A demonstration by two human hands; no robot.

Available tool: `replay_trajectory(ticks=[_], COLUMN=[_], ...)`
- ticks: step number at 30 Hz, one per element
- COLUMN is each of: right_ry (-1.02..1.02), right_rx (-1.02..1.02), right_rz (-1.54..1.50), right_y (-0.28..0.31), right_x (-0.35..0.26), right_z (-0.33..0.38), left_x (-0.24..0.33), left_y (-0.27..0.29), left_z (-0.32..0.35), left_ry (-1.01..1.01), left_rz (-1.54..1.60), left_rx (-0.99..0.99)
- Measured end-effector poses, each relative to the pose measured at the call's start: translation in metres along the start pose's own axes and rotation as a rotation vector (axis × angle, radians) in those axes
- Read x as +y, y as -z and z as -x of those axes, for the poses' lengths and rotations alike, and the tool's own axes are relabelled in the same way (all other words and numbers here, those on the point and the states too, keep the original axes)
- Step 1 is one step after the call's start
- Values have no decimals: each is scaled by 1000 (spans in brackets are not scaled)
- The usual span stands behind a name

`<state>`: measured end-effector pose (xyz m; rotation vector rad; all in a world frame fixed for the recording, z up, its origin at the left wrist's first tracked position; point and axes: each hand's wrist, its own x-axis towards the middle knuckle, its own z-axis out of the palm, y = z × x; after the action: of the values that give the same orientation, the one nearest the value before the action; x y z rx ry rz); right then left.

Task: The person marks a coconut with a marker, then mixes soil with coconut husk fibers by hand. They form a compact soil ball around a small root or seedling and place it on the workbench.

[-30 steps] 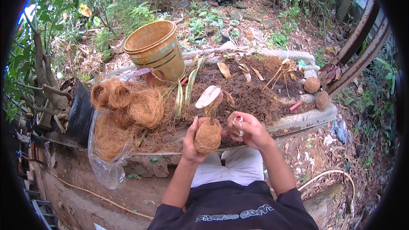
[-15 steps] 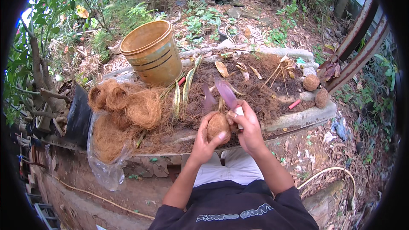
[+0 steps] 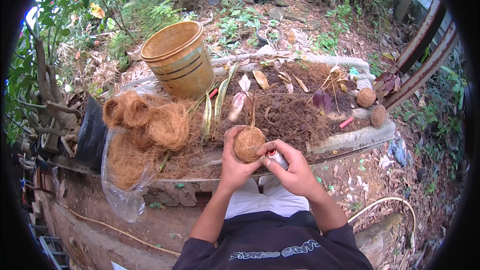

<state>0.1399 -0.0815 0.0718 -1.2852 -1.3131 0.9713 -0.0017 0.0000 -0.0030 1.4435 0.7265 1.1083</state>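
A round ball of coconut fibre [image 3: 249, 145], wound with thin pale thread, rests in my left hand [image 3: 231, 164], whose fingers curl around its left side and underside. A plant stem rises from its top, with pale pinkish leaves [image 3: 244, 84] that are partly blurred. My right hand [image 3: 296, 171] is closed around a white thread spool [image 3: 278, 158] with a red core. Its fingertips touch or nearly touch the ball's lower right side. Both hands are above the near edge of a soil-covered slab [image 3: 350, 140].
Left of my hands lie coir fibre clumps [image 3: 168, 129] on a clear plastic bag [image 3: 123, 202]. Behind them stands a yellowish bucket [image 3: 185, 70]. Long variegated leaves [image 3: 220, 101] and a red tube [image 3: 346, 122] lie on the soil. Two fibre balls [image 3: 366, 97] sit beside rusty metal bars [image 3: 422, 65].
The ball has turned in my left hand, and its leaves have swung to the left. My right hand with the spool has moved slightly down, from the ball's upper right to its lower right.
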Motion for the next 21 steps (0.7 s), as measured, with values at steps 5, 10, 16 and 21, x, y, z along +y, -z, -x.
replay_trajectory(ticks=[5,10,16,21], right_ry=[150,124,38,157], right_rx=[11,-122,-247,-275], right_rz=[138,169,93,75], right_y=[0,-1,-20,-24], right_x=[0,-8,3,19], right_z=[-5,1,16,11], left_x=[5,15,13,18], left_y=[-3,2,6,5], left_z=[6,1,-6,-8], left_ry=[187,86,135,174], left_rz=[294,453,491,494], left_rx=[-201,-179,-121,-122])
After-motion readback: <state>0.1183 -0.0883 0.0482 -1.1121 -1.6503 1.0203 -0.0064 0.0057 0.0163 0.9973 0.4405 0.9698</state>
